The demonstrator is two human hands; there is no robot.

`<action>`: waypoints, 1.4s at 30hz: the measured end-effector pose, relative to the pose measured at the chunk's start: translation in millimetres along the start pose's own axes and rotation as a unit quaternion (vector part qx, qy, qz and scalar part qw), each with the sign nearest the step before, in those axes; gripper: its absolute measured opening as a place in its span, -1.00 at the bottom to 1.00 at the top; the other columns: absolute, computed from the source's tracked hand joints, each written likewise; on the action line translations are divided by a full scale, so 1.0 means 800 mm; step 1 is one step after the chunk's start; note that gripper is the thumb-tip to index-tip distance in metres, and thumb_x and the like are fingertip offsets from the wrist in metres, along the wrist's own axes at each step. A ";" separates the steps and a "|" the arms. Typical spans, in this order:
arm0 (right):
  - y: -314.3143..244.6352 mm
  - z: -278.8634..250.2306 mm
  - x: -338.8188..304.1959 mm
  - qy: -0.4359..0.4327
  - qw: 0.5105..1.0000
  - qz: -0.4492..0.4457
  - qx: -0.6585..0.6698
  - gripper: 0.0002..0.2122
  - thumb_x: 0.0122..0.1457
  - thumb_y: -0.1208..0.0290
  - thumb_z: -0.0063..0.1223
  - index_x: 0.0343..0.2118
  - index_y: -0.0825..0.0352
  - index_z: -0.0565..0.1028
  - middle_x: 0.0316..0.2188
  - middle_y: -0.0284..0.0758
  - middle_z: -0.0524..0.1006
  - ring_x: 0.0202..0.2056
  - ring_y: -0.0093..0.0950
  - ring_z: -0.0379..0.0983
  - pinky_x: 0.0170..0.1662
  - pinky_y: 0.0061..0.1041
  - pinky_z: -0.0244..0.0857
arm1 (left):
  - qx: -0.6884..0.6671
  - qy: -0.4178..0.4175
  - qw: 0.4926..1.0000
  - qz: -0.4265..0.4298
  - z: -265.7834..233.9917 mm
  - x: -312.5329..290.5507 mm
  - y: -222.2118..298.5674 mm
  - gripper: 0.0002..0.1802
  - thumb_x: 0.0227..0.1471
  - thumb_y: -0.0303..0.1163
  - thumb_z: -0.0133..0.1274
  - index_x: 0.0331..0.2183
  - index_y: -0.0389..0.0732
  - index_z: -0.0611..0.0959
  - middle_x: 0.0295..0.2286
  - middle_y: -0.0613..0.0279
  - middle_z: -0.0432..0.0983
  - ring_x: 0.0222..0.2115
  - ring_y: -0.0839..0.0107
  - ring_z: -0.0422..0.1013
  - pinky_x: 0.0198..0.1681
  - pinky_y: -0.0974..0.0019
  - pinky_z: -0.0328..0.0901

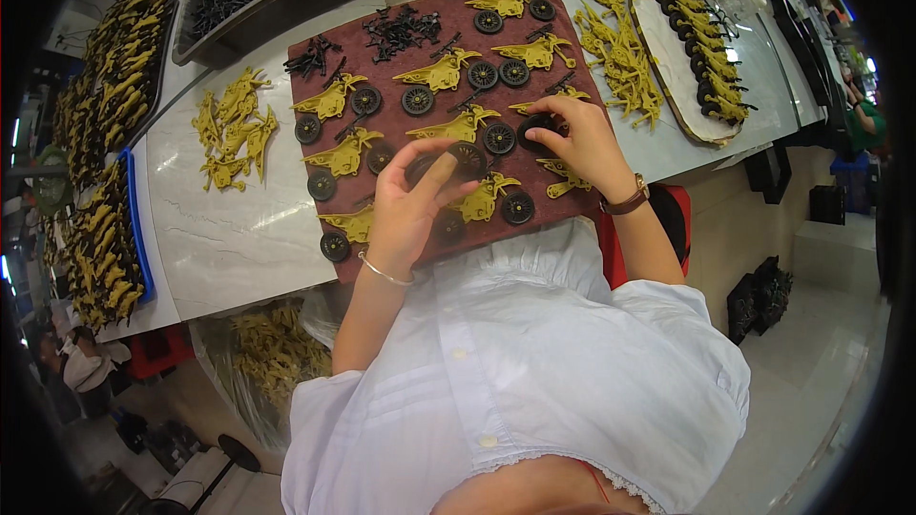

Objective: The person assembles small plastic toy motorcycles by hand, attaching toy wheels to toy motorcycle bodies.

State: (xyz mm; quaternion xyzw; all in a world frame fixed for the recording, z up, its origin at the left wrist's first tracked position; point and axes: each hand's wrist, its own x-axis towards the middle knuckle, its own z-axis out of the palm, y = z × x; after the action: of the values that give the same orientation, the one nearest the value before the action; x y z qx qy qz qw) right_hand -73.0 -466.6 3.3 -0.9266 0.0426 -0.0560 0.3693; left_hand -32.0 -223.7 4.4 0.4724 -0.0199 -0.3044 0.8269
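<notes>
Pale worktop (239, 229), maroon mat (382, 57); both hands on, seemingly, black wheels (496, 138).

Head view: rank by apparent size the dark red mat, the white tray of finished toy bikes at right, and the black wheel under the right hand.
1. Dark red mat, largest.
2. White tray, clearly smaller, though it lies farther toward the rim.
3. Black wheel, smallest, partly covered by the right hand.
</notes>
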 end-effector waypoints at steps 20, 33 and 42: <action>-0.018 -0.009 -0.076 0.015 0.998 0.061 -0.002 -0.67 -0.27 0.39 0.41 -0.37 0.32 0.57 -0.59 -0.33 0.49 -0.56 -0.49 0.36 -0.44 -0.49 0.27 | 0.044 -0.030 0.998 -0.036 0.012 0.002 -0.007 -0.77 0.13 -0.50 0.02 -0.15 -0.37 0.52 -0.25 0.14 0.52 -0.25 0.42 0.50 -0.23 0.29 0.52; -0.015 -0.007 -0.088 0.046 0.998 0.026 0.042 -0.73 -0.16 0.45 0.36 -0.33 0.33 0.58 -0.44 -0.36 0.49 -0.51 -0.58 0.36 -0.43 -0.58 0.24 | 0.063 -0.057 0.995 -0.054 0.022 0.003 -0.017 -0.75 0.13 -0.51 0.01 -0.13 -0.37 0.52 -0.25 0.17 0.50 -0.25 0.45 0.48 -0.20 0.29 0.52; -0.009 -0.025 -0.106 0.071 0.889 0.147 0.428 -0.79 0.10 0.57 0.16 -0.19 0.46 0.51 -0.33 -0.38 0.57 -0.33 -0.65 0.48 -0.29 -0.68 0.38 | 0.035 -0.170 0.970 -0.169 0.055 0.014 -0.019 -0.60 0.16 -0.51 -0.06 0.04 -0.32 0.37 -0.02 0.03 0.38 -0.04 0.22 0.39 0.03 0.15 0.36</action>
State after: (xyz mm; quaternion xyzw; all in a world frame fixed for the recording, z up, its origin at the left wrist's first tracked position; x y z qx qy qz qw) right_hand -159.7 -464.5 16.3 -0.6552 0.1762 -0.0797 0.7303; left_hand -44.0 -269.2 14.2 0.4384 -0.0910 -0.5146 0.7312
